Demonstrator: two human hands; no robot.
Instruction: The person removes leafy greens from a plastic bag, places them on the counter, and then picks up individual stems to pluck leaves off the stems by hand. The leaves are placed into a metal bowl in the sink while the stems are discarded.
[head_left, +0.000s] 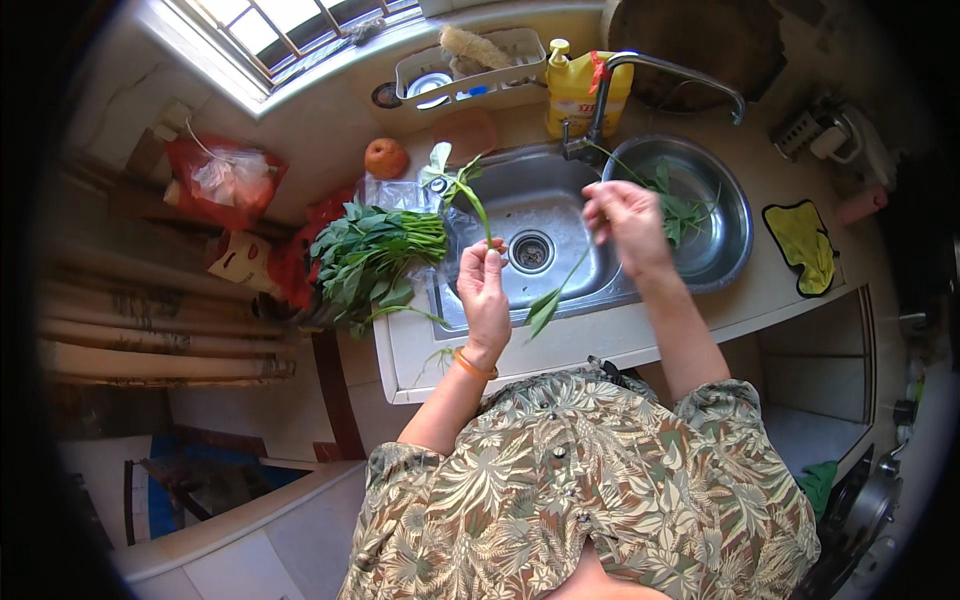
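My left hand (484, 289), with an orange band at its wrist, grips a green leafy stem (476, 206) that rises above the near left part of the steel sink (577, 202). Over the sink's right side my right hand (628, 225), somewhat blurred, pinches a thin stem whose long leaf (544, 311) hangs towards the near rim. A bunch of leafy greens (382, 255) lies left of the sink, partly on clear plastic. Several torn leaves and stems (679, 214) rest in a round metal basin (739, 225) at the right, partly behind my right hand.
Behind the sink stand a faucet (600, 112), a yellow pump jug (559, 97) and a caddy (499, 94) holding a loofah. An orange round fruit (385, 157) and a red plastic bag (229, 184) are at left. A yellow-green cloth (802, 247) lies right of the basin.
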